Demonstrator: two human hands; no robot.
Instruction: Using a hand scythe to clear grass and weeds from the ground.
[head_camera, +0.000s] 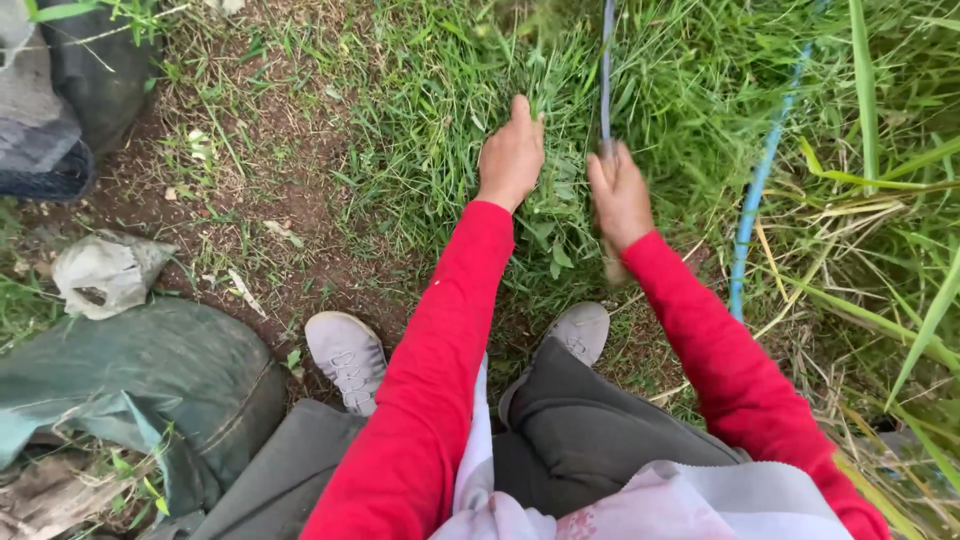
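Note:
I look down at my two arms in red sleeves, my grey trousers and grey shoes. My left hand (512, 155) is closed on a tuft of green grass (545, 95) in front of me. Just to its right, my right hand (618, 195) grips the wooden handle of a sickle, whose thin curved blade (605, 70) rises blurred into the grass beside the tuft. The handle's lower end sticks out below my right wrist.
A green-grey sack (150, 380) lies at the lower left with a crumpled pale bag (105, 272) above it. Bare soil (270, 200) lies to the left. A blue cord (760, 180) runs upright through tall grass at right.

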